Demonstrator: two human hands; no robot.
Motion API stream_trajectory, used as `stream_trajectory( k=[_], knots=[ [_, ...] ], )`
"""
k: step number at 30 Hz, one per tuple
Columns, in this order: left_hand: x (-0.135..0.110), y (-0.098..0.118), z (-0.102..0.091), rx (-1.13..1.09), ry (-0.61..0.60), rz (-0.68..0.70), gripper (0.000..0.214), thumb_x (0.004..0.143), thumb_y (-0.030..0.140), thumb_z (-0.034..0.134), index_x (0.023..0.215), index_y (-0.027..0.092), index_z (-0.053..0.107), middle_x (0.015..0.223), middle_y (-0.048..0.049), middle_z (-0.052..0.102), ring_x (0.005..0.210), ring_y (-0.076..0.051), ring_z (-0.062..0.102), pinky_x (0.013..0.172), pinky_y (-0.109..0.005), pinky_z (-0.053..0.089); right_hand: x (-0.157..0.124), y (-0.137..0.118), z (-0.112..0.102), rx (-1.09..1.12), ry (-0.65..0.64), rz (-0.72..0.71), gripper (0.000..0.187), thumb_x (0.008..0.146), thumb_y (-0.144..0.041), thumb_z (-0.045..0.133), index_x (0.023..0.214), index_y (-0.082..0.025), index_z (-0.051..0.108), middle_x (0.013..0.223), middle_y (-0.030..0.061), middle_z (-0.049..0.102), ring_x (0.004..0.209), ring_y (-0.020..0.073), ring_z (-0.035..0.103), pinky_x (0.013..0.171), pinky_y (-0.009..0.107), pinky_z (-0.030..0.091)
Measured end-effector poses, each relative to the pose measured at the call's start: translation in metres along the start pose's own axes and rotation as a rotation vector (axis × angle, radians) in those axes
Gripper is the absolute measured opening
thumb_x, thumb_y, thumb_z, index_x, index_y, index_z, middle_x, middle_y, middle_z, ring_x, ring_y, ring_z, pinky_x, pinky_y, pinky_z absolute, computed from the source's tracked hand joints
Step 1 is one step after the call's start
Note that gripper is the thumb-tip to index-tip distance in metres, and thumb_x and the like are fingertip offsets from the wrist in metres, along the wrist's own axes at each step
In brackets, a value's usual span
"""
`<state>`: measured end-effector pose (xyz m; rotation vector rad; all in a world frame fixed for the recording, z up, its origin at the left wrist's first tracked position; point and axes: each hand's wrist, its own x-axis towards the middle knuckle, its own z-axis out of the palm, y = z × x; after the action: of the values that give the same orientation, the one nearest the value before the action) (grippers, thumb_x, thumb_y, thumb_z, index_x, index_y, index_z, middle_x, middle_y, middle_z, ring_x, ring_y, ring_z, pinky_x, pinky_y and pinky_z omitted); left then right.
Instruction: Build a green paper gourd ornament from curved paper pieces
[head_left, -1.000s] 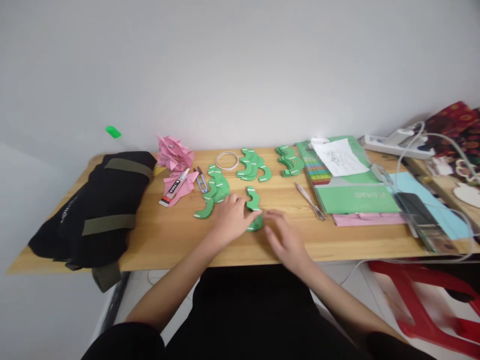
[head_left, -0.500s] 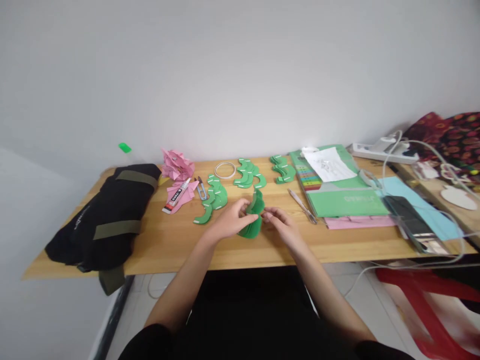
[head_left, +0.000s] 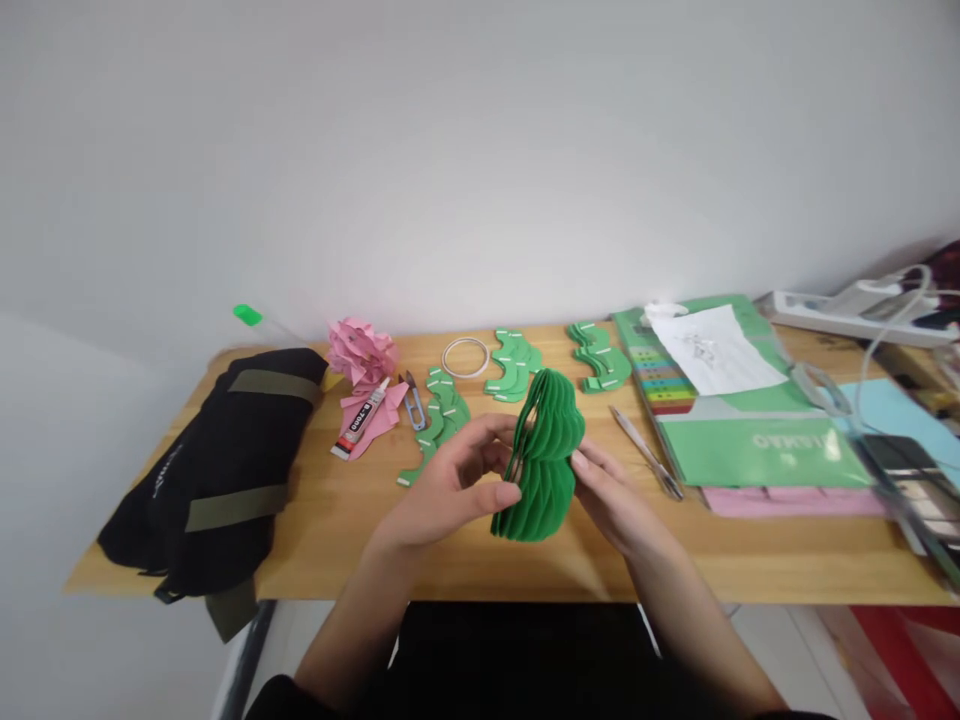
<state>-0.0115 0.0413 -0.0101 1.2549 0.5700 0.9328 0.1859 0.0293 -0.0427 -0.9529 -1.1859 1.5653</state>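
Raised over the front middle of the table is a green honeycomb paper ornament (head_left: 546,470), gourd-shaped with two bulges and fanned into many folds. My left hand (head_left: 457,480) grips its left edge, the thumb lying along the lower bulge and the fingers behind. On the opposite side, my right hand (head_left: 609,490) holds the right edge, its fingers partly hidden behind the paper. Beyond it lie curved green paper pieces with white strips: one group (head_left: 448,412) at left, another (head_left: 516,360) behind the ornament, and a stack (head_left: 604,368) to the right.
Left are a black bag (head_left: 217,460), crumpled pink paper (head_left: 363,350), a glue tube (head_left: 358,420), thread snips (head_left: 413,402) and a ring of tape (head_left: 466,357). Right are a pen (head_left: 646,453), a green folder (head_left: 772,450), a white sheet (head_left: 716,348), a phone (head_left: 911,470) and a power strip (head_left: 847,315).
The green paper ornament has been lifted closer and fanned out from a narrow bundle to a full shape. My right hand now holds its right side. The view has shifted slightly.
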Motion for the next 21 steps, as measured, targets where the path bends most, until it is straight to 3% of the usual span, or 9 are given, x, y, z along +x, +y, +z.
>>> stream_trajectory(
  k=[7, 12, 17, 21],
  knots=[
    [0.002, -0.008, -0.003, -0.084, -0.005, 0.005, 0.052, 0.075, 0.041, 0.079, 0.121, 0.028, 0.06, 0.105, -0.0036, 0.062, 0.082, -0.013, 0.058, 0.077, -0.025, 0.047, 0.004, 0.004, -0.002, 0.045, 0.065, 0.056, 0.047, 0.075, -0.064, 0.065, 0.103, -0.027, 0.073, 0.111, 0.0059, 0.074, 0.109, 0.0273, 0.066, 0.1, 0.046, 0.048],
    [0.0, -0.014, -0.002, -0.067, 0.046, -0.066, 0.058, 0.069, 0.045, 0.083, 0.119, 0.025, 0.061, 0.106, -0.006, 0.062, 0.081, -0.014, 0.058, 0.077, -0.028, 0.049, 0.001, 0.012, -0.005, 0.044, 0.083, 0.069, 0.044, 0.076, -0.062, 0.065, 0.104, -0.028, 0.072, 0.112, 0.0051, 0.074, 0.111, 0.0272, 0.065, 0.101, 0.046, 0.048],
    [-0.004, -0.02, 0.0, -0.065, 0.06, -0.127, 0.059, 0.071, 0.046, 0.081, 0.123, 0.026, 0.06, 0.098, -0.0061, 0.064, 0.084, -0.017, 0.06, 0.079, -0.031, 0.051, -0.004, 0.021, -0.007, 0.021, 0.16, 0.096, 0.047, 0.073, -0.065, 0.065, 0.1, -0.026, 0.072, 0.11, 0.0064, 0.074, 0.109, 0.0288, 0.066, 0.092, 0.045, 0.053],
    [-0.004, -0.02, 0.004, -0.021, 0.078, -0.142, 0.049, 0.076, 0.044, 0.077, 0.121, 0.029, 0.063, 0.108, -0.0056, 0.065, 0.09, -0.017, 0.06, 0.083, -0.031, 0.051, -0.006, 0.023, -0.008, 0.035, 0.158, 0.099, 0.044, 0.077, -0.062, 0.063, 0.099, -0.025, 0.071, 0.108, 0.0066, 0.075, 0.106, 0.028, 0.067, 0.09, 0.043, 0.054]
  ],
)
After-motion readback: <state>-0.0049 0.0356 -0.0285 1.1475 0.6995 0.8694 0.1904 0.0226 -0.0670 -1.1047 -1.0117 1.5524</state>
